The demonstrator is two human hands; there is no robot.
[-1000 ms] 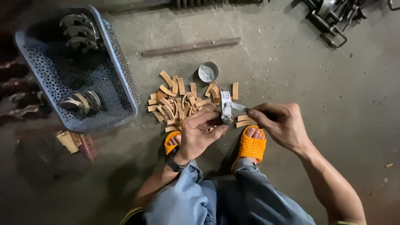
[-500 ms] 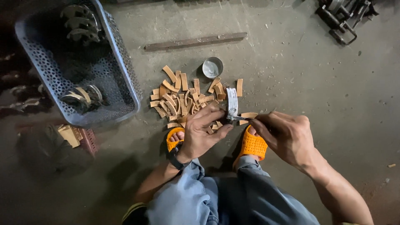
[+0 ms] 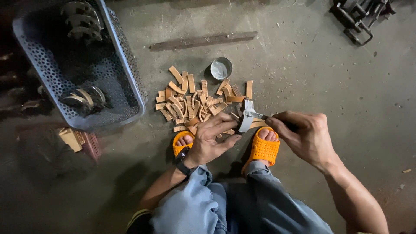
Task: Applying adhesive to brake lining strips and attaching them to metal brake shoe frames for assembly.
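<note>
Left hand (image 3: 212, 141) grip pinching curved grey metal piece (image 3: 245, 118), right hand (image 3: 305, 136) grip closed on thin tool, ribbed tan strips (image 3: 190, 102) heaped beside

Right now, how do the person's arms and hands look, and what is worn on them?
Both forearms are bare, without sleeves or gloves. The left hand has a dark watch with a black strap at the wrist. The right hand wears nothing: no ring or band is visible.

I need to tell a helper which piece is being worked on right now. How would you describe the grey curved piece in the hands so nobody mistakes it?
Start at the heap of tan strips on the concrete floor, just ahead of the orange sandals. At its right edge the left hand holds a curved metal piece: grey, unlike the tan strips around it.
</note>
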